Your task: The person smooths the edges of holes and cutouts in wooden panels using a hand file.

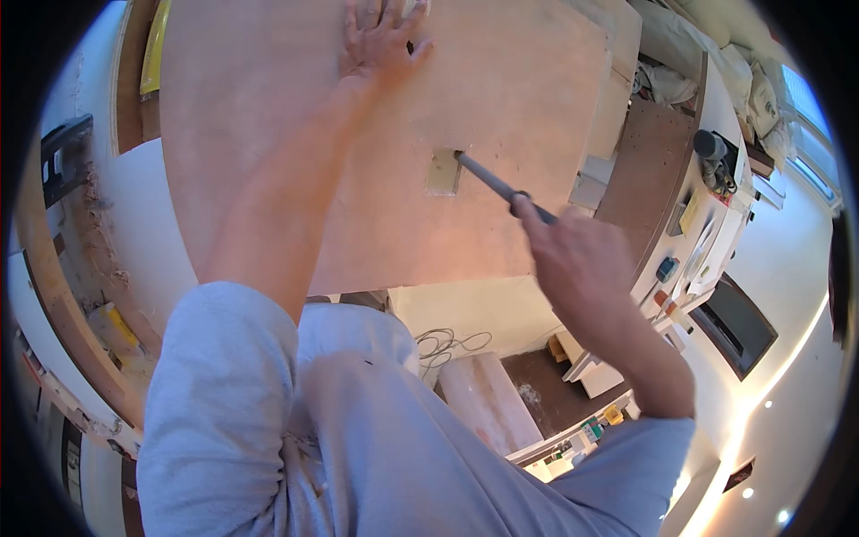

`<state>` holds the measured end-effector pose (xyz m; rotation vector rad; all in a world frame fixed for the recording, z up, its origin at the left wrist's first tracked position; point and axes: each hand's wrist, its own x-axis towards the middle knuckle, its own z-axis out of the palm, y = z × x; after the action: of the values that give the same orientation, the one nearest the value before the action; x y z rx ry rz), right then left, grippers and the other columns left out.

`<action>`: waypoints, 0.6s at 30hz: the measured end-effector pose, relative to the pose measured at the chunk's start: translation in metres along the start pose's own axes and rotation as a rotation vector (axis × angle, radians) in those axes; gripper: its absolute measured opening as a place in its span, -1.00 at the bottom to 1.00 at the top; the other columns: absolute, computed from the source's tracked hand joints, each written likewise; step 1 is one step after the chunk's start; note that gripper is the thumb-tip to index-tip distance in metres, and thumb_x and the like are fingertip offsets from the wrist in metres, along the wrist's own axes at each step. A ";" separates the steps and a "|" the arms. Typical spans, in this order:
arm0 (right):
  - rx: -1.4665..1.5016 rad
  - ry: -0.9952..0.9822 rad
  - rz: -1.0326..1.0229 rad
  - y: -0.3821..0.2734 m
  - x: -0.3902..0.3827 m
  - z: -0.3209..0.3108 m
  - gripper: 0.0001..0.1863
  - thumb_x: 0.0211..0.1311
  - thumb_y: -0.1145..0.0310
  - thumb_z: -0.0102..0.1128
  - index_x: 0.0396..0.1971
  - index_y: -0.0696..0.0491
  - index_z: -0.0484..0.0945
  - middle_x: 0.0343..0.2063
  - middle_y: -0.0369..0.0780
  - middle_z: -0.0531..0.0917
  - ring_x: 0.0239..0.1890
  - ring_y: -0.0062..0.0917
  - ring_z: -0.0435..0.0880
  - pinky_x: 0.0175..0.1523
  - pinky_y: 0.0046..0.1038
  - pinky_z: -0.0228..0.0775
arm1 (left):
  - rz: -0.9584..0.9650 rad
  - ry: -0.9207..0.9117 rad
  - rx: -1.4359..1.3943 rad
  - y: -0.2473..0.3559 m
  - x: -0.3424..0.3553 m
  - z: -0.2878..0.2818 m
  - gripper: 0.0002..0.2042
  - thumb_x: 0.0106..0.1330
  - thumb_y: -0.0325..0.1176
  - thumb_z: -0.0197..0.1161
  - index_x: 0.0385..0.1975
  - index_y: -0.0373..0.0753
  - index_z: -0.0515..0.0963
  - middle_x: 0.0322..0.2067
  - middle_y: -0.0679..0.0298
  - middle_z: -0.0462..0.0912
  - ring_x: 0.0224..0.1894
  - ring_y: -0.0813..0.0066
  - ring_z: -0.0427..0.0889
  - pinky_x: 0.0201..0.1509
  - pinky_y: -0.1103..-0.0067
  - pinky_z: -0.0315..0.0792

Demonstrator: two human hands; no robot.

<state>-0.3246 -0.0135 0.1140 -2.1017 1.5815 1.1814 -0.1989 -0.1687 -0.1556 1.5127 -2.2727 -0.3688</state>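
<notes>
A large, light-brown board (510,98) lies in front of me. It has a rectangular cut-out (443,172) near its middle. My left hand (380,43) rests flat near the board's far edge, fingers spread. A small dark hole (411,46) shows beside its thumb. My right hand (577,255) is wrapped around the handle end of a long grey file (488,179). The file slants away to the left, and its tip meets the cut-out's far right corner. How deep the tip reaches into the opening is hidden.
To the right, a bench holds a grey-and-black power tool (711,148) and a small blue item (667,268). A coiled cable (452,345) lies below the board's near edge, close to a pale plank (488,403). At the left stands a timber frame (67,322).
</notes>
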 end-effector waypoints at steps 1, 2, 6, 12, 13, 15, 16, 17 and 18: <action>0.072 0.040 -0.015 -0.006 0.016 0.041 -0.79 0.29 0.31 -0.13 -0.30 0.01 0.52 -0.67 -0.31 0.52 -0.59 -0.50 0.58 -0.57 -0.43 0.37 | 0.011 -0.017 -0.014 0.013 0.002 0.000 -0.38 0.09 -0.03 0.15 0.19 -0.07 0.29 0.30 0.08 0.06 0.38 0.13 -0.11 0.35 0.05 -0.21; 0.136 0.081 -0.023 -0.007 0.033 0.083 -0.79 0.30 0.31 -0.14 -0.31 0.01 0.52 -0.68 -0.31 0.51 -0.59 -0.50 0.59 -0.57 -0.43 0.37 | 0.024 -0.027 -0.035 0.029 0.009 0.002 -0.39 0.09 -0.03 0.15 0.18 -0.08 0.30 0.30 0.08 0.05 0.37 0.13 -0.12 0.35 0.05 -0.21; 0.166 -0.044 -0.059 -0.010 0.039 0.098 -0.78 0.26 0.33 -0.10 -0.17 -0.04 0.49 -0.66 -0.27 0.50 -0.58 -0.44 0.56 -0.55 -0.37 0.34 | 0.034 -0.130 -0.053 0.034 0.010 -0.006 -0.37 0.09 -0.02 0.15 0.20 -0.08 0.27 0.30 0.09 0.05 0.37 0.13 -0.12 0.35 0.07 -0.22; 0.084 -0.116 0.076 -0.005 -0.024 0.005 -0.65 0.23 0.33 -0.06 0.03 -0.12 0.42 -0.64 -0.22 0.47 -0.59 -0.37 0.53 -0.53 -0.33 0.32 | -0.005 -0.087 0.011 0.009 0.005 -0.006 -0.33 0.11 -0.01 0.13 0.24 -0.07 0.19 0.30 0.10 0.04 0.38 0.13 -0.13 0.36 0.08 -0.26; 0.166 -0.079 0.018 -0.011 -0.007 0.033 -0.65 0.23 0.34 -0.07 0.04 -0.13 0.42 -0.65 -0.21 0.48 -0.59 -0.37 0.54 -0.52 -0.33 0.34 | -0.004 -0.079 -0.022 0.012 0.005 -0.007 -0.34 0.11 -0.01 0.13 0.24 -0.08 0.19 0.31 0.10 0.03 0.38 0.13 -0.14 0.36 0.08 -0.27; 0.224 -0.122 0.023 -0.017 0.038 0.098 -0.64 0.23 0.34 -0.08 0.05 -0.14 0.42 -0.64 -0.19 0.51 -0.57 -0.37 0.57 -0.48 -0.31 0.37 | 0.022 -0.050 -0.085 0.034 0.016 0.000 -0.34 0.11 -0.01 0.14 0.24 -0.08 0.20 0.31 0.10 0.03 0.38 0.13 -0.15 0.36 0.07 -0.28; 0.212 -0.195 0.049 -0.021 0.052 0.109 -0.64 0.23 0.34 -0.08 0.04 -0.14 0.42 -0.63 -0.18 0.54 -0.55 -0.36 0.58 -0.46 -0.28 0.39 | 0.038 -0.077 -0.071 0.037 0.016 0.003 -0.34 0.10 -0.01 0.13 0.24 -0.08 0.20 0.31 0.10 0.03 0.38 0.13 -0.15 0.36 0.07 -0.29; 0.215 -0.185 0.039 -0.020 0.054 0.107 -0.64 0.23 0.34 -0.08 0.04 -0.14 0.42 -0.63 -0.18 0.54 -0.55 -0.36 0.58 -0.46 -0.28 0.39 | 0.045 -0.115 -0.045 0.032 0.013 0.002 -0.34 0.10 -0.01 0.13 0.24 -0.08 0.21 0.31 0.10 0.02 0.39 0.14 -0.16 0.36 0.06 -0.30; 0.332 -0.180 0.061 -0.014 0.047 0.104 -0.64 0.22 0.34 -0.06 0.03 -0.11 0.43 -0.61 -0.15 0.56 -0.53 -0.33 0.59 -0.44 -0.26 0.38 | 0.045 -0.123 -0.040 0.028 0.010 0.001 -0.34 0.10 -0.01 0.13 0.24 -0.08 0.21 0.31 0.10 0.02 0.39 0.14 -0.16 0.36 0.06 -0.30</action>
<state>-0.3549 0.0250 0.0101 -1.7020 1.6376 1.0121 -0.2259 -0.1666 -0.1430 1.4534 -2.3739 -0.5039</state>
